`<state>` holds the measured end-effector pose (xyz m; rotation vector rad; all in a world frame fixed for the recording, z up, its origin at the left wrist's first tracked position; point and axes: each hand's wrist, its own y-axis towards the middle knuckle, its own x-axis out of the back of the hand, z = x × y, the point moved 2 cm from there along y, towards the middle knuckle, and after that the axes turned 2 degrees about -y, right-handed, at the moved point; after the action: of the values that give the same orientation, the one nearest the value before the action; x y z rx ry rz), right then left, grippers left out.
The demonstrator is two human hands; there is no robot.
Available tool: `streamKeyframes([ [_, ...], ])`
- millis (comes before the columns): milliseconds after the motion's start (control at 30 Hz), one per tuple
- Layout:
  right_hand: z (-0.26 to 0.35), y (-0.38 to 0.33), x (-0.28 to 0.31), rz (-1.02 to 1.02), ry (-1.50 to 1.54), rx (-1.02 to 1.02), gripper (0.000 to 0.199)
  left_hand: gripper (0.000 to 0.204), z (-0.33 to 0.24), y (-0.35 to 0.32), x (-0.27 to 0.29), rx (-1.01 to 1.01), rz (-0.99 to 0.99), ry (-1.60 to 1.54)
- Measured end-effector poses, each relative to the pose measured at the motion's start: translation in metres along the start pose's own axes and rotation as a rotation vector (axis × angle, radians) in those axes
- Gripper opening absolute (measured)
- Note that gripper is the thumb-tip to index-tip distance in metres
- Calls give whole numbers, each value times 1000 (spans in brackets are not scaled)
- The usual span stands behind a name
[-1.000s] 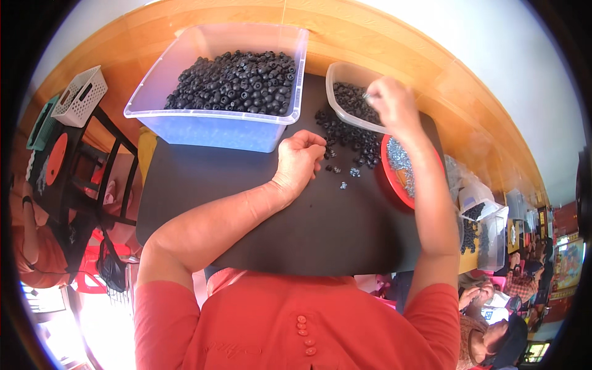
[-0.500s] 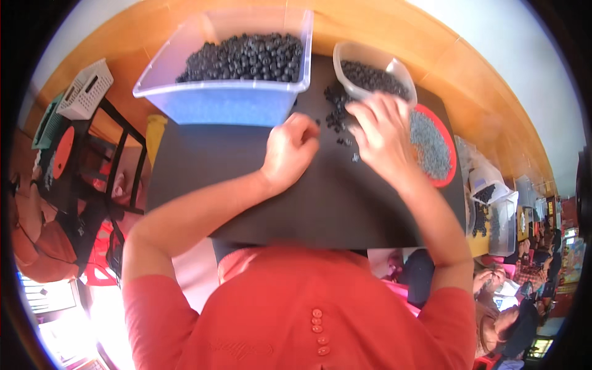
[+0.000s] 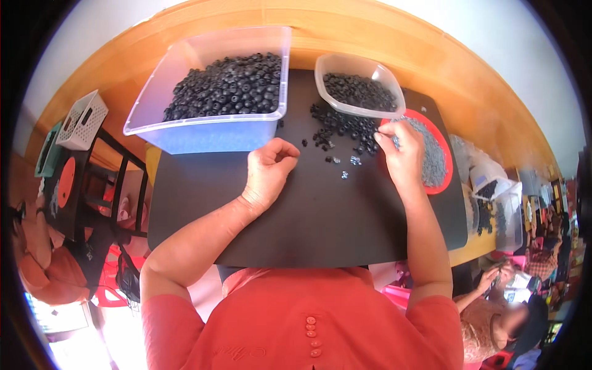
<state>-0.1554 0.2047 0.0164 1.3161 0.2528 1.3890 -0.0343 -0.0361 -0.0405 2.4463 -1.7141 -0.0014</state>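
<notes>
My left hand point(image 3: 269, 172) is over the dark table, right in front of the large tub, with its thumb and fingers closed in a pinch. Whatever is between them is too small to make out. My right hand point(image 3: 404, 151) is also pinched, at the left rim of a red round tray point(image 3: 449, 161) of small grey pieces point(image 3: 434, 157). Something tiny and pale may show at its fingertips. Beside it lies a loose pile of small black bead-like pieces point(image 3: 348, 125), spread before a clear plastic container point(image 3: 370, 111) of more. A few clear bits point(image 3: 355, 160) lie nearer me.
A large clear tub point(image 3: 209, 137) heaped with round black pieces stands at the back left of the dark table point(image 3: 296, 222). A wooden panel point(image 3: 345, 24) rises behind. On the left are a white basket point(image 3: 82, 120) and a dark chair point(image 3: 123, 166); people sit on both sides.
My right hand has moved from above the black pile to the red tray's left rim, its fingers now pinched. My left hand stays pinched near the tub. The view has shifted slightly.
</notes>
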Motion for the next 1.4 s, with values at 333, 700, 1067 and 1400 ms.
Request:
streamKeyframes([
  [333, 8, -4, -22, 155, 44, 181, 19, 11, 0, 3, 3, 26, -8, -44],
  [700, 3, -11, -20, 99, 30, 162, 18, 10, -11, 1, 2, 53, -11, 40],
  [1067, 16, -20, -26, 344, 67, 215, 11, 10, -11, 2, 2, 55, -15, 52],
  [1400, 23, -27, -34, 509, 117, 287, 7, 9, -9, 0, 5, 44, -15, 39],
])
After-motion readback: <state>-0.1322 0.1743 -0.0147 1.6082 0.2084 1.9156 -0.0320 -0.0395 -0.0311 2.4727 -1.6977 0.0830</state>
